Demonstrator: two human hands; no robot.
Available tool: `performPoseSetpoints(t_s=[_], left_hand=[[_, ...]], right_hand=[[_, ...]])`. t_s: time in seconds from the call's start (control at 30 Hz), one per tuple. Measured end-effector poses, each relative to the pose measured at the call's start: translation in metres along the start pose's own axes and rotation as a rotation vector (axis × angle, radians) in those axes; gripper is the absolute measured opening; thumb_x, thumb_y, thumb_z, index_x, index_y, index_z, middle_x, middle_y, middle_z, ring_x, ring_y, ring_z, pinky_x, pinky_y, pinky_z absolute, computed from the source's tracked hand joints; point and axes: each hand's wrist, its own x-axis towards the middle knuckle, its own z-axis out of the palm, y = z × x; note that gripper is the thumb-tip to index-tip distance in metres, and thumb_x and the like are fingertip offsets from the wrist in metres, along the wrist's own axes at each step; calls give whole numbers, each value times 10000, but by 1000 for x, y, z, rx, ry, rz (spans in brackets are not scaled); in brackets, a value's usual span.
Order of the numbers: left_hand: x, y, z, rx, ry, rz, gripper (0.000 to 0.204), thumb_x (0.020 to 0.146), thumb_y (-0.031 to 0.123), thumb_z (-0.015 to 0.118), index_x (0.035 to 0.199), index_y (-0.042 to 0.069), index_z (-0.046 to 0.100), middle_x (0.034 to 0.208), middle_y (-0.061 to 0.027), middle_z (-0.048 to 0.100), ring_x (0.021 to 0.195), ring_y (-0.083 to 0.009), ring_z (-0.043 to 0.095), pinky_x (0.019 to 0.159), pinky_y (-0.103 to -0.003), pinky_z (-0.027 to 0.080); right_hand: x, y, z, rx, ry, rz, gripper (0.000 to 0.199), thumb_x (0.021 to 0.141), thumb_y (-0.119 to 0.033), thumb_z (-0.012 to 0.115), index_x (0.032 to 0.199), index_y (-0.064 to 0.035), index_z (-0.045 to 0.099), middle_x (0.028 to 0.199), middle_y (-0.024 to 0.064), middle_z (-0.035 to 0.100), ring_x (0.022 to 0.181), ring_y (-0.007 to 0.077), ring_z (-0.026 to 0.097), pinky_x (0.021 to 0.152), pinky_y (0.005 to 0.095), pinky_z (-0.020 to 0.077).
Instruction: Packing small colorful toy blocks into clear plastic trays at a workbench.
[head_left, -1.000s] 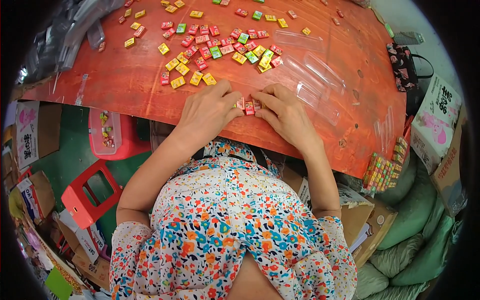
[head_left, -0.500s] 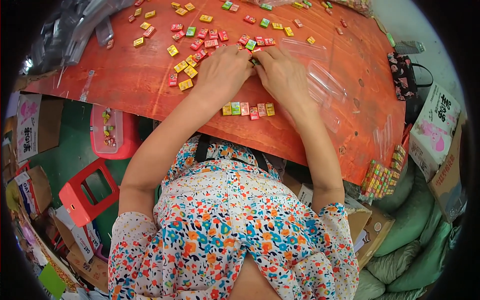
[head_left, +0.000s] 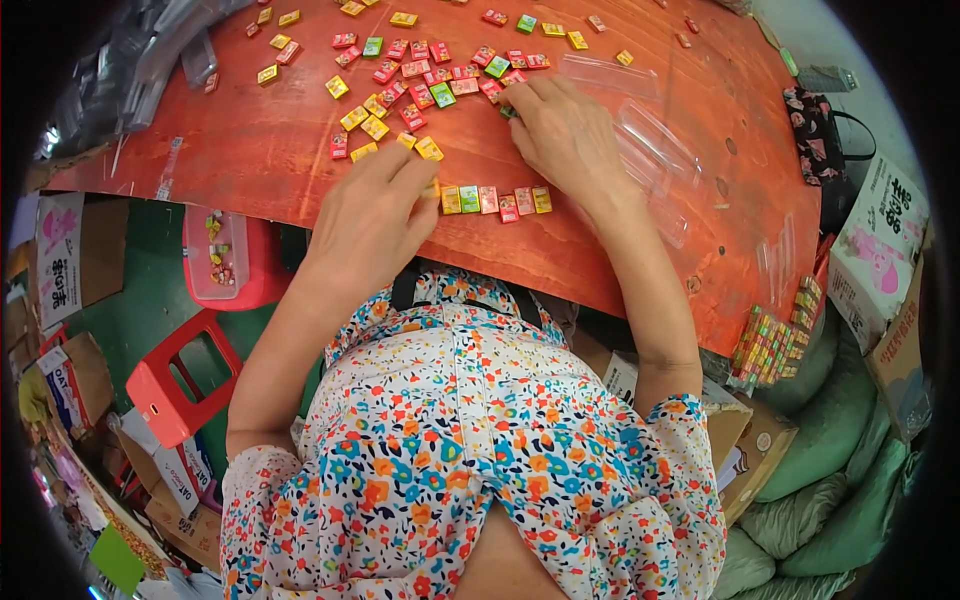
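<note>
Near the table's front edge my left hand (head_left: 372,212) is closed, a small yellow box (head_left: 432,188) partly showing between its thumb and fingers. This box is at the left end of a short row of small yellow, green, pink and red boxes (head_left: 488,200). Farther up, my right hand (head_left: 568,138) has its fingertips bent around a small green box (head_left: 508,112), mostly covered by the fingers. Many loose boxes in red, yellow and green (head_left: 415,68) lie scattered beyond both hands.
Clear plastic cases (head_left: 658,140) lie right of my right hand on the red table (head_left: 730,230). More clear plastic pieces (head_left: 165,70) are heaped far left. Wrapped packs of boxes (head_left: 765,345) sit at the right edge. A red stool (head_left: 180,385) stands lower left.
My left hand has come back from the loose boxes to the left end of the row, with a yellow box. The right hand stays among the loose boxes, now apart from the left.
</note>
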Motion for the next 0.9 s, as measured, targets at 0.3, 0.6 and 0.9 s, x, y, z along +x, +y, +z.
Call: performPoseSetpoints(t_s=[0.3,0.6,0.9], left_hand=[[-19,-10,17,-79,-35,-25,209,802,27,637,1010,18,616,951,-129,574,905,-322,609,771,-432,523],[-16,-3,18,-63,-62,-70,460,778,160,767,1180,21,592,1099,-156,568,998,-346,611,816,-433,526],[-16,-5,21,-72,-71,-67,491,779,173,772,1209,28,584,1089,-149,570,1002,-338,609,819,-425,524]], right_hand=[[-53,-7,-53,446,-74,296,245,839,-101,665,1080,-61,673,856,95,623,741,215,619,646,333,495],[-81,-20,-42,458,-54,424,237,833,-83,685,1055,-4,673,834,90,615,706,185,607,641,302,497],[-48,-14,-45,452,-15,335,249,831,-94,689,1065,-12,674,849,111,632,712,201,625,640,321,503]])
